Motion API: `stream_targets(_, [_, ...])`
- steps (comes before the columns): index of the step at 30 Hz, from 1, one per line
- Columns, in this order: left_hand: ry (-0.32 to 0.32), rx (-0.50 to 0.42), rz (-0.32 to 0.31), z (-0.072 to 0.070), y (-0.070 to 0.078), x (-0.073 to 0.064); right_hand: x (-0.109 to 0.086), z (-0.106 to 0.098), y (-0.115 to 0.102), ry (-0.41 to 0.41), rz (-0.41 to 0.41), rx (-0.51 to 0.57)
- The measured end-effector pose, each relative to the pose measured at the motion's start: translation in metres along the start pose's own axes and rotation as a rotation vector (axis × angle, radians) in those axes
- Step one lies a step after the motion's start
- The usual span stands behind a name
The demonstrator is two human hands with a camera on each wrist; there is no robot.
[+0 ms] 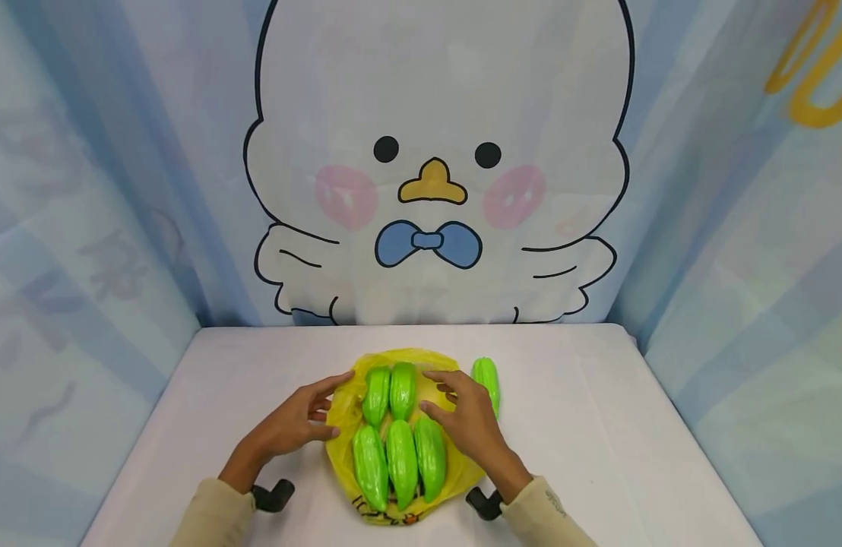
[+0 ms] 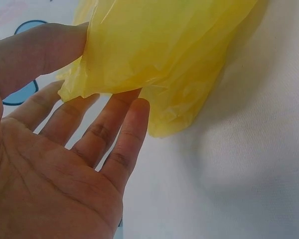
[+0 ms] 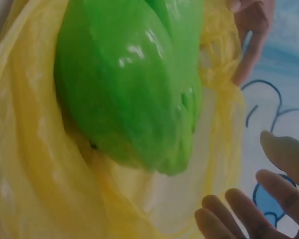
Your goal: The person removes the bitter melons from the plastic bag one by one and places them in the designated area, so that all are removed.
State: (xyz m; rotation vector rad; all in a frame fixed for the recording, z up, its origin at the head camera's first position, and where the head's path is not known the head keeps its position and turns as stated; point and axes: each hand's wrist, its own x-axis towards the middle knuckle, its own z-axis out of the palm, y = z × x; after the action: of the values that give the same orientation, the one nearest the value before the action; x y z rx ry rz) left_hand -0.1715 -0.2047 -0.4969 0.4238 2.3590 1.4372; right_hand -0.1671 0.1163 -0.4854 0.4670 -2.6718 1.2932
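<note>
A yellow plastic bag (image 1: 339,463) lies spread wide on the table, its mouth facing up. On it rest several glossy green, ridged, gourd-like vegetables (image 1: 402,456), two at the back and three in front. My left hand (image 1: 291,422) is at the bag's left edge; in the left wrist view its thumb (image 2: 50,47) lies against the yellow film and its fingers extend beneath the rim, loosely bent. Over the bag's right side hovers my right hand (image 1: 465,414), fingers spread and holding nothing. The right wrist view shows its fingertips (image 3: 234,199) apart from the green vegetables.
One more green vegetable (image 1: 486,380) lies on the white table (image 1: 599,456) to the right of the bag, partly behind my right hand. A cloth backdrop (image 1: 428,91) with a cartoon bird stands behind the table, and light blue curtains (image 1: 756,304) close in both sides.
</note>
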Motion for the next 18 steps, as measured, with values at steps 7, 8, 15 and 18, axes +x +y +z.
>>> stream_targets(7, [-0.009, 0.011, 0.025, -0.003, 0.001, 0.0, 0.01, 0.018, 0.002, -0.155, 0.046, -0.025])
stream_targets(8, [-0.011, 0.008, 0.023, -0.004, 0.001, 0.0, 0.012, 0.021, 0.003, -0.164, 0.05, -0.028])
stream_targets(15, [-0.011, -0.001, -0.013, -0.005, 0.002, -0.001, 0.026, 0.036, 0.004, -0.197, 0.044, -0.059])
stream_targets(18, [-0.011, 0.0, -0.008, -0.005, 0.002, -0.001, 0.03, 0.042, 0.003, -0.213, 0.048, -0.079])
